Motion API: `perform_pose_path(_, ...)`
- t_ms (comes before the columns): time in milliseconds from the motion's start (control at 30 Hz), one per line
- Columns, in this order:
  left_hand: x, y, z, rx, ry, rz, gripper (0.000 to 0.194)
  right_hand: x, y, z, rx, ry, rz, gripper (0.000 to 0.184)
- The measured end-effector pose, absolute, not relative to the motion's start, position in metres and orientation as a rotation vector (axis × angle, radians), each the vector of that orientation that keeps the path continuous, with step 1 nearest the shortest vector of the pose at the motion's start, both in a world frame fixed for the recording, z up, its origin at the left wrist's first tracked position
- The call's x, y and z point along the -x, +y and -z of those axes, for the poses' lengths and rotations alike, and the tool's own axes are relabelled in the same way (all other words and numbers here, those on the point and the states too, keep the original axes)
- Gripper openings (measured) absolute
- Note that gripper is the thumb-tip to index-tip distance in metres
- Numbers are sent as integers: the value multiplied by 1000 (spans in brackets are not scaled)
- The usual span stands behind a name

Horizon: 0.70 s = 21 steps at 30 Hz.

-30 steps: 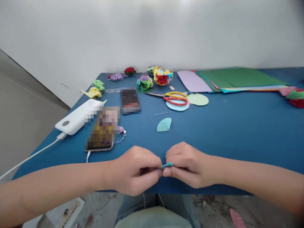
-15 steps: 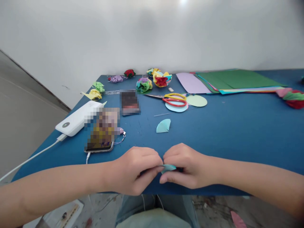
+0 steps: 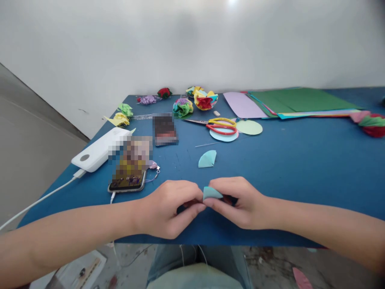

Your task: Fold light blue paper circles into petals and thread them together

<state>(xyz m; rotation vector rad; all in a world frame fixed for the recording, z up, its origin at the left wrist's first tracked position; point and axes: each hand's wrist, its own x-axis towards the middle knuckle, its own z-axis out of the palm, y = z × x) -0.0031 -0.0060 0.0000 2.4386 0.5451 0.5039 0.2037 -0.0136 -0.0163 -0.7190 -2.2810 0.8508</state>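
Note:
My left hand (image 3: 173, 206) and my right hand (image 3: 237, 200) meet at the near edge of the blue table (image 3: 300, 168). Both pinch one small folded light-blue paper piece (image 3: 211, 193) between thumbs and fingertips. A second folded light-blue paper fan (image 3: 207, 159) lies flat on the table just beyond my hands. Further back lie red-and-yellow scissors (image 3: 221, 124) on top of paper circles (image 3: 249, 127).
A phone (image 3: 129, 168) on a cable and a white power bank (image 3: 98, 149) sit at the left. Another phone (image 3: 164, 128) lies behind them. Crumpled paper flowers (image 3: 195, 100) line the back edge. Coloured paper sheets (image 3: 294, 102) spread at the back right.
Both hands have moved slightly up and away from the table edge. The light-blue piece now shows more of its folded face between my fingertips.

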Motion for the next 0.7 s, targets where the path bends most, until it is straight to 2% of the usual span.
perform_pose_path(200,1,-5,-5,-2338,618,-496,13,-204,-12,15,716,-2293,-838,23)
perform_pose_path(300,1,-6,-5,-2276,653,-477,12,-205,-12,18,678,-2340,-903,30)
perform_pose_path(433,-1,-6,-1,-2218,644,-416,18,-205,-12,22,664,-2416,-916,39)
perform_pose_path(700,0,-5,-1,-2308,568,-365,28,-205,-11,23,626,-2476,-910,41)
